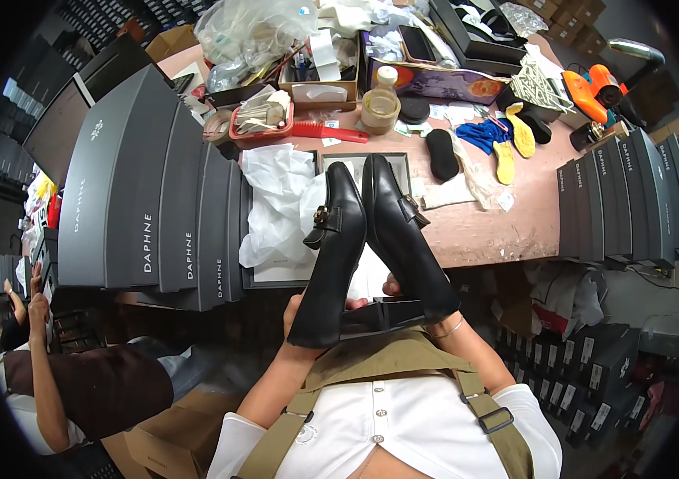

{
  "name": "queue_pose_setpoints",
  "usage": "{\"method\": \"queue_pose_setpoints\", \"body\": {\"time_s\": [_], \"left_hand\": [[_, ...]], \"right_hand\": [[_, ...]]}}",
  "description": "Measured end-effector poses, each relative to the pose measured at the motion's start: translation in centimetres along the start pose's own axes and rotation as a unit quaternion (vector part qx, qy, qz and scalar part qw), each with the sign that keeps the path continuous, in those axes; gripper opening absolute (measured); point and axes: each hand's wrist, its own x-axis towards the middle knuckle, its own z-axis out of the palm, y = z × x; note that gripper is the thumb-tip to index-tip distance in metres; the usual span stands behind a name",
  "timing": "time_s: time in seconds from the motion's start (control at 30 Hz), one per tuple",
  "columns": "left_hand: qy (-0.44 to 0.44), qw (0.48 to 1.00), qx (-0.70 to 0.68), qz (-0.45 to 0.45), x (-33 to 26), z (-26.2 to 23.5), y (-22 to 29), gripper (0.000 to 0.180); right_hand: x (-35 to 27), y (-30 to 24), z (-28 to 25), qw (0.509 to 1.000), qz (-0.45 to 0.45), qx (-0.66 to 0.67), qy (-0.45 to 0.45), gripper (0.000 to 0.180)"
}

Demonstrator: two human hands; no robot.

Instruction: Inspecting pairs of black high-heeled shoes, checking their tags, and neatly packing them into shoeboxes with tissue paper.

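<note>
Left hand [296, 315] grips left shoe [331, 255], right hand [427, 307] right shoe [403, 235]

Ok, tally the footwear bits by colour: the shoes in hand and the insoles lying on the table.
Black shoes, one held in the left hand and one in the right hand: 2
Black insoles: 2
Yellow insoles: 2
Total: 6
</note>
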Motion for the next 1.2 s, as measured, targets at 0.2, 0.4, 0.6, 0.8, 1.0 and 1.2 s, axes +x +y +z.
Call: {"method": "queue_pose_setpoints", "body": {"time_s": [0.2,0.4,0.6,0.8,1.0,1.2], "left_hand": [[0.015,0.982,0.103,0.16,0.2,0.2,2.3,0.067],[0.119,0.909,0.312,0.251,0.0,0.8,3.5,0.068],[0.126,0.783,0.515,0.326,1.1,1.3,0.9,0.062],[0.161,0.744,0.561,0.325,1.9,0.8,3.4,0.04],[0.017,0.823,0.538,0.183,1.1,1.8,0.3,0.073],[0.053,0.852,0.472,0.219,1.2,2.5,-2.0,0.052]], "right_hand": [[0.2,-3.2,1.9,0.988,-0.082,-0.084,-0.103,0.057],[2.0,-4.3,3.4,0.65,-0.171,-0.74,0.021,0.071],[1.0,1.8,7.4,0.706,-0.25,-0.655,-0.102,0.093],[0.9,-0.2,4.3,0.993,-0.055,-0.101,-0.02,0.047],[0.6,0.4,3.5,0.992,-0.072,-0.104,-0.019,0.049],[0.0,1.0,3.4,0.992,-0.072,-0.106,-0.013,0.053]]}}
